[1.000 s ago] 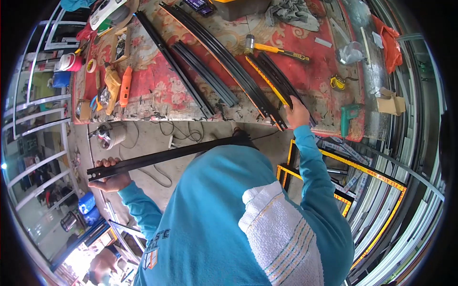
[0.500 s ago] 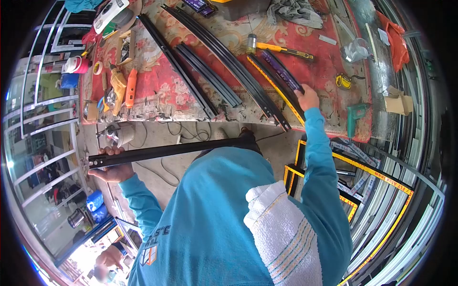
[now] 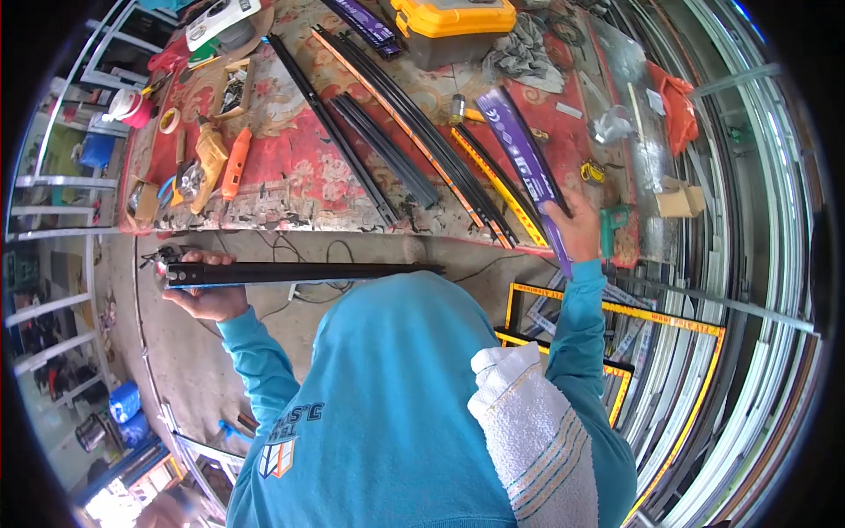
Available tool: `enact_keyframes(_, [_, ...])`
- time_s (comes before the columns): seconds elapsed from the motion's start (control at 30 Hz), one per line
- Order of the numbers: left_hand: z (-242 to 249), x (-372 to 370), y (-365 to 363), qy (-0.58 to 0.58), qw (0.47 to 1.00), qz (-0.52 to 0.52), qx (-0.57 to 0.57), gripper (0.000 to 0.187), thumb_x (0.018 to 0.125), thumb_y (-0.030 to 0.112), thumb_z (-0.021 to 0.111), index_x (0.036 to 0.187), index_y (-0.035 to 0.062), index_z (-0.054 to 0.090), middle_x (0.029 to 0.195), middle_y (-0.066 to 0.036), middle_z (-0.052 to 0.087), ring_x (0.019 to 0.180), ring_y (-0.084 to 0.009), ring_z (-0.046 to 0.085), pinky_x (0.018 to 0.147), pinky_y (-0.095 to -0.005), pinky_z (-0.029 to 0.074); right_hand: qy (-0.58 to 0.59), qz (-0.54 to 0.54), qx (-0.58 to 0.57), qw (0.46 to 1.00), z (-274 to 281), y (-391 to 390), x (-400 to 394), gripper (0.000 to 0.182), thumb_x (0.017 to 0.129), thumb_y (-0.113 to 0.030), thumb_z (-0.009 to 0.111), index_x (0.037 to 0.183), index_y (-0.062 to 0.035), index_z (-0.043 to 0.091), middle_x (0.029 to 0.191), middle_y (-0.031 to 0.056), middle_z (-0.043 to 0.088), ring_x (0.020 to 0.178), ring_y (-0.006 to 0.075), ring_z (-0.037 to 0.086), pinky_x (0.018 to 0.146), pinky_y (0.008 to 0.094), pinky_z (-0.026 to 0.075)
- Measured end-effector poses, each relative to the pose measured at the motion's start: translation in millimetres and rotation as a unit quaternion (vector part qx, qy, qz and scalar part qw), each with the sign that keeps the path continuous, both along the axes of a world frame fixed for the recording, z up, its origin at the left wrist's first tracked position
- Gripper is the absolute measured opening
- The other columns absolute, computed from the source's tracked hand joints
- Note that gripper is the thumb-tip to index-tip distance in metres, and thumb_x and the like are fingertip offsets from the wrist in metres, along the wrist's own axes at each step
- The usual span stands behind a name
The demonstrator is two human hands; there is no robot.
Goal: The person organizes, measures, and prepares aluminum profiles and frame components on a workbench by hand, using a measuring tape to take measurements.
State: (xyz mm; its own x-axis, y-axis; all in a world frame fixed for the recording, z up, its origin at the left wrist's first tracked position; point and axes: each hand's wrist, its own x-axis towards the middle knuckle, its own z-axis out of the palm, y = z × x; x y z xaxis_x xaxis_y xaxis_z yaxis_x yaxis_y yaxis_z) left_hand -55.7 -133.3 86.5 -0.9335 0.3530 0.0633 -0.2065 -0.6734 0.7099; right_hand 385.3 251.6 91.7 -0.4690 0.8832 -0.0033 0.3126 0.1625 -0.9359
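Observation:
At the left, below the table edge, my left hand [image 3: 209, 297] is wrapped round one end of a black metal profile [image 3: 308, 272]. This bar lies nearly level across my front, and its end shows small holes. My right hand [image 3: 576, 227] grips the near end of a black profile with purple printed film [image 3: 518, 151], slanting over the right part of the table. Just left of it lies a profile with a yellow printed strip [image 3: 497, 180]. Longer black profiles [image 3: 396, 106] and a shorter black bundle [image 3: 383, 148] rest further left. Behind the purple piece, a hammer [image 3: 458, 107] is partly hidden.
The red patterned table cover [image 3: 290, 167] carries an orange tool [image 3: 236, 165], a yellow tool [image 3: 209, 163], a yellow-lidded toolbox [image 3: 453, 26], a tape measure [image 3: 592, 171] and a green power tool [image 3: 614, 227]. Yellow-taped frames [image 3: 651, 315] stand at right. Cables [image 3: 339, 255] lie on the floor.
My right hand has lifted the purple-filmed profile from the table, and it now covers part of the hammer. The bar in my left hand has turned slightly. The view has shifted.

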Motion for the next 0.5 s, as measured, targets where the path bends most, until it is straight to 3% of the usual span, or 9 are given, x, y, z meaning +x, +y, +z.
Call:
enact_keyframes(0.07, [-1,-3,2,0.002,1.0,-0.01,-0.01,0.083,0.082,0.085,0.039,0.105,0.009,0.063,0.082,-0.003,0.061,0.074,-0.0214,0.058,0.069,-0.0396,0.048,-0.124,-0.044,0.18,0.975,9,-20,-9,0.041,0.086,-0.015,0.074,0.123,0.0003,0.063,0.106,0.0157,0.07,0.092,0.0192,0.068,0.085,0.0287,0.051])
enact_keyframes(0.1, [-2,-5,2,-0.019,1.0,0.011,-0.015,0.083,0.082,0.086,0.04,0.104,0.0088,0.063,0.081,-0.004,0.06,0.073,-0.0215,0.058,0.068,-0.0397,0.048,-0.189,-0.049,0.266,0.944,12,-26,-10,0.042,0.084,-0.021,0.074,0.121,-0.0025,0.064,0.108,0.0181,0.07,0.09,0.027,0.07,0.081,0.0346,0.052])
enact_keyframes(0.13, [-3,-6,3,-0.039,0.998,0.034,-0.021,0.084,0.081,0.086,0.04,0.103,0.0086,0.063,0.079,-0.004,0.06,0.071,-0.0215,0.058,0.068,-0.0398,0.048,-0.192,-0.056,0.266,0.943,27,-36,-16,0.042,0.084,-0.021,0.074,0.121,-0.0025,0.064,0.108,0.0181,0.07,0.09,0.027,0.07,0.081,0.0346,0.052])
enact_keyframes(0.2, [-6,-11,2,-0.039,0.999,0.026,-0.023,0.084,0.081,0.086,0.041,0.101,0.0085,0.064,0.08,-0.004,0.061,0.071,-0.0214,0.058,0.068,-0.04,0.049,-0.309,-0.009,0.381,0.871,54,-56,-27,0.041,0.082,-0.027,0.073,0.116,-0.0051,0.066,0.107,0.0143,0.07,0.088,0.0332,0.068,0.077,0.0408,0.051])
enact_keyframes(0.23, [-9,-14,0,-0.038,0.999,0.006,-0.011,0.083,0.081,0.086,0.04,0.1,0.0084,0.064,0.08,-0.004,0.061,0.071,-0.0212,0.058,0.067,-0.0397,0.048,-0.305,-0.013,0.413,0.858,54,-62,-30,0.037,0.082,-0.028,0.072,0.112,-0.0078,0.067,0.103,0.0094,0.071,0.089,0.0316,0.066,0.077,0.0424,0.049])
enact_keyframes(0.37, [-9,-18,6,-0.037,0.999,0.005,-0.006,0.084,0.082,0.086,0.038,0.098,0.0077,0.064,0.08,-0.004,0.059,0.069,-0.02,0.055,0.066,-0.0384,0.046,-0.356,0.011,0.433,0.828,71,-80,-40,0.036,0.081,-0.028,0.073,0.112,-0.0107,0.067,0.103,0.007,0.07,0.099,0.0249,0.063,0.084,0.0423,0.046])
enact_keyframes(0.5, [-7,-18,4,-0.035,0.999,-0.011,-0.001,0.085,0.082,0.086,0.037,0.097,0.0077,0.064,0.08,-0.004,0.059,0.07,-0.0198,0.055,0.066,-0.0381,0.046,-0.357,0.028,0.454,0.816,73,-85,-40,0.037,0.081,-0.028,0.073,0.113,-0.0103,0.066,0.106,0.0065,0.069,0.1,0.0247,0.062,0.085,0.0417,0.045])
